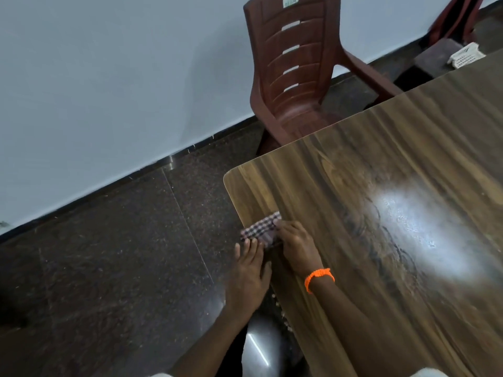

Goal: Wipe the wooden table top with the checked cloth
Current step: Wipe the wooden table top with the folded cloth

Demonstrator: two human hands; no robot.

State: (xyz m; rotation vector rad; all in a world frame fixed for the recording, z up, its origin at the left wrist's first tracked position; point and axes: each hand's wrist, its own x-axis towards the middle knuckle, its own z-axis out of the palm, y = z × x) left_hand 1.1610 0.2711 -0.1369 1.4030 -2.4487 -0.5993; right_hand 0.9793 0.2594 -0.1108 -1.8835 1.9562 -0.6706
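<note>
The checked cloth [260, 230], folded small, lies at the left edge of the wooden table top [381, 213], partly hanging over it. My right hand [295, 246], with an orange band at the wrist, presses down on the cloth from the table side. Just off the table edge my left hand [249, 273] is held flat with fingers together, its fingertips touching the cloth's lower side. A bright glare patch and faint smear marks show on the table to the right of the hands.
A dark red plastic chair [296, 77] stands at the table's far edge against the pale wall. A small white basket [464, 57] rests on a dark stool at the top right. Dark speckled floor lies left of the table, and a shiny metal object [261, 346] sits below my arms.
</note>
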